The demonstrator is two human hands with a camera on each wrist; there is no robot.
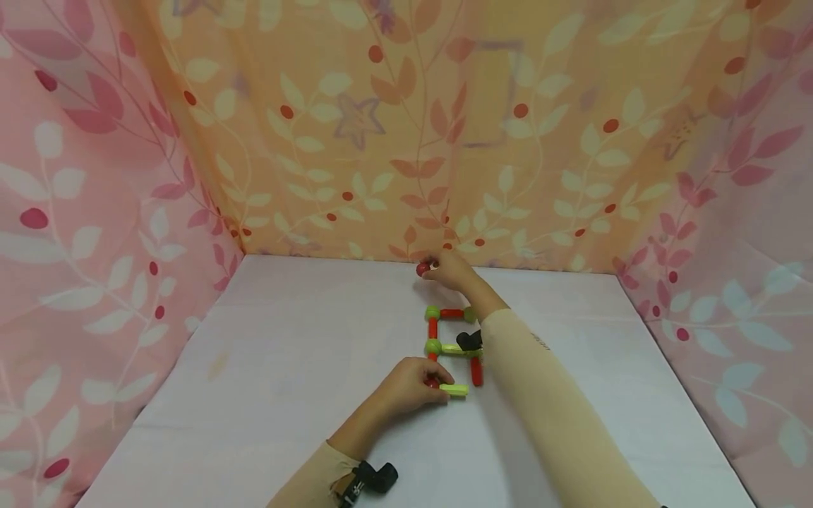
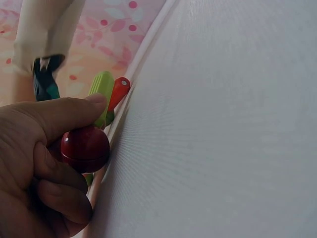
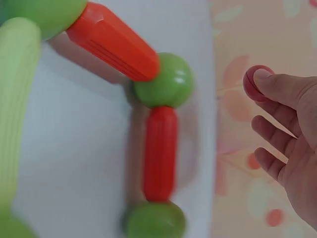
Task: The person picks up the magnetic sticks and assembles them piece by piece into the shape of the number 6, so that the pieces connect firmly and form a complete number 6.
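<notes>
My right hand (image 1: 452, 271) pinches a red ball (image 1: 422, 269) between thumb and fingers near the table's far edge; the right wrist view shows its other fingers spread loosely. With my left hand (image 1: 409, 384) I grip a dark red ball (image 2: 85, 149) at the near left corner of a frame of sticks and balls. From that ball a yellow-green stick (image 1: 454, 389) points right, its far end free. The frame has green balls (image 1: 433, 346) joined by red sticks (image 1: 452, 313) and a yellow-green crossbar (image 1: 452, 349). My right sleeve partly covers the frame's right side.
A white-covered table (image 1: 305, 331) lies beneath everything. Floral cloth walls (image 1: 356, 162) stand at the back and both sides, the back one close behind my right hand. A black wrist camera (image 1: 381, 478) sits on my left sleeve.
</notes>
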